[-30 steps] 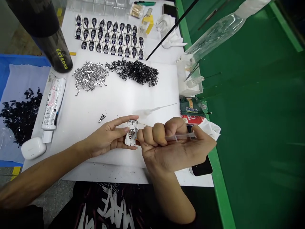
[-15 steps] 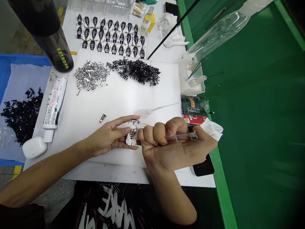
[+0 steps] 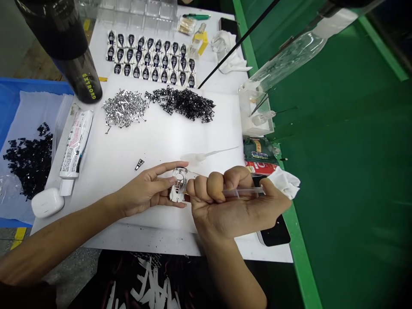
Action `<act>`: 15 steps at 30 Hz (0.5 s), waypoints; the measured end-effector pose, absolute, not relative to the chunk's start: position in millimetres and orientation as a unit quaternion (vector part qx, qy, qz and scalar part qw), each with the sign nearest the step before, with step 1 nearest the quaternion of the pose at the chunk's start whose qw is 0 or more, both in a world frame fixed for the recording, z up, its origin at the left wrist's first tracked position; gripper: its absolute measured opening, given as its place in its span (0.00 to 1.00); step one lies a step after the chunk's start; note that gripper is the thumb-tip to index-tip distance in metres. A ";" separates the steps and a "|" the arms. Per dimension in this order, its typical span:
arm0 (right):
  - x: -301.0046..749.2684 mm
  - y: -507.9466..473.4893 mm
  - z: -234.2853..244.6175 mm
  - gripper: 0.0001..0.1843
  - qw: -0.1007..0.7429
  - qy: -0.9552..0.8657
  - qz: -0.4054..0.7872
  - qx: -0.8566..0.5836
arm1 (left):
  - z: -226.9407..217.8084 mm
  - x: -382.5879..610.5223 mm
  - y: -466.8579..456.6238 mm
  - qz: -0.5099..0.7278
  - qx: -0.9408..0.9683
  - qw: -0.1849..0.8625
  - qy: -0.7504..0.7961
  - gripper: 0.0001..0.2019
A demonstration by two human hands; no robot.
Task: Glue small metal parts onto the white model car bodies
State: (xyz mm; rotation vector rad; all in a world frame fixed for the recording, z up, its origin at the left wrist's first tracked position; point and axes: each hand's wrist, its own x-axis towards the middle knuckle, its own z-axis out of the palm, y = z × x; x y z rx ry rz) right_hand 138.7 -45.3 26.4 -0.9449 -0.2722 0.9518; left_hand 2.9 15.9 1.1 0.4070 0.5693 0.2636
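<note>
Although our view has tilted up slightly since half a second ago, so that everything sits lower in it, we find the grip of both hands much the same. We see the left hand (image 3: 149, 189) pinching a small white shell (image 3: 178, 193) between thumb and fingers, above the near part of the white sheet (image 3: 116, 150); the right hand (image 3: 234, 206) is wrapped around a clear syringe (image 3: 247, 191), its curled fingers right beside the shell. The loose black piece (image 3: 139, 164), the silver pile (image 3: 125, 107) and the black pile (image 3: 191, 105) have kept their places, while we now get more of the clear tray (image 3: 138, 19) and less of the white shirt lettering (image 3: 154, 285). We cannot make out the syringe's tip, since the fingers cover its front part, nor tell whether it meets the shell or whether the two hands touch. The phone (image 3: 276, 234) is partly hidden behind the right hand, and we lose the top of the dark bottle (image 3: 82, 75) at the upper edge.
</note>
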 end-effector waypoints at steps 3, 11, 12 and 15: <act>139.0 -45.8 27.3 0.24 0.774 -0.128 0.444 -0.433 | 1.4 3.0 15.6 0.127 0.192 0.932 0.280 0.18; 137.0 -43.5 26.9 0.26 0.770 -0.127 0.440 -0.445 | 1.0 3.0 14.1 0.133 0.195 0.929 0.284 0.19; 134.7 -43.5 28.0 0.26 0.768 -0.122 0.439 -0.449 | 0.8 3.0 13.8 0.133 0.195 0.929 0.285 0.19; 131.1 -46.8 34.3 0.27 0.755 -0.124 0.448 -0.462 | -0.1 3.0 13.1 0.135 0.193 0.929 0.285 0.19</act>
